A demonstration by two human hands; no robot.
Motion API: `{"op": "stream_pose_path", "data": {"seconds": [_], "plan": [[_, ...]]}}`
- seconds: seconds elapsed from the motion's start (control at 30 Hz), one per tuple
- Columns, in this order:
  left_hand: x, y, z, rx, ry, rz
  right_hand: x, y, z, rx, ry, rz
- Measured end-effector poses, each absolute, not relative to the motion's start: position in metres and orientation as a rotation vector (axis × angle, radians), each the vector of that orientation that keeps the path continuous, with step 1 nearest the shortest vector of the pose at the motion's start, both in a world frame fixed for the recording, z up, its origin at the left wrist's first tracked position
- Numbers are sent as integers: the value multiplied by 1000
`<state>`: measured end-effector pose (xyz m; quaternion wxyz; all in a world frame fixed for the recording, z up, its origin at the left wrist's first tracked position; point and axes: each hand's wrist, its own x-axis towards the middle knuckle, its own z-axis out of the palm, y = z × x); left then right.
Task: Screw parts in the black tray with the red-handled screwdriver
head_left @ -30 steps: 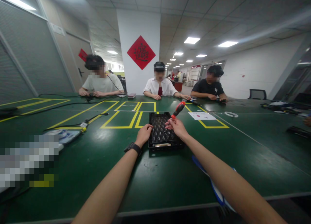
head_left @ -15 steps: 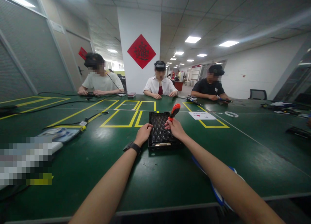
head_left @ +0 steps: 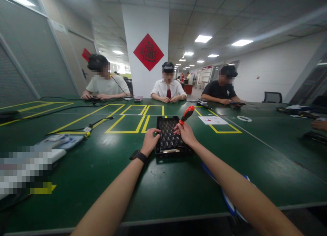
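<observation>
A black rectangular case [head_left: 167, 135] lies on the green table in front of me, its inside patterned with rows of small pale shapes too small to name. A beige strip [head_left: 171, 151] crosses its near end. Over the case's right side, my right hand [head_left: 186, 133] is closed around a screwdriver [head_left: 187, 115]; its red and black handle sticks up and leans right, while its tip is hidden. At the left edge, my left hand [head_left: 151, 140] has its thumb and fingers slightly apart, fingertips over the rim. I cannot make out anything between them.
Yellow tape [head_left: 122, 132] marks rectangles on the table. A printed paper [head_left: 213, 120] and a white ring [head_left: 244, 118] lie to the right; cables and a bag [head_left: 68, 140] lie left. A blue-and-white object [head_left: 231, 202] is partly under my right forearm. Several people sit around the table.
The screwdriver handle has shifted slightly up and right and leans more to the right. My left fingers have lifted and parted from the thumb. A hand has appeared at the far right edge.
</observation>
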<state>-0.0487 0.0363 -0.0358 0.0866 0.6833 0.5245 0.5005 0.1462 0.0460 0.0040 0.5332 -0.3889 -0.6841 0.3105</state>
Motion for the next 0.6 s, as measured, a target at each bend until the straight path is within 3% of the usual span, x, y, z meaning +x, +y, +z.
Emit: {"op": "stream_pose_path", "data": {"seconds": [0.3,0.6], "plan": [[-47,25,-21,2098,1195,1300,130,21,-5,-721,-1327,940],[-44,24,-21,1998,1175,1253,129,18,-6,-641,-1334,1009]]}}
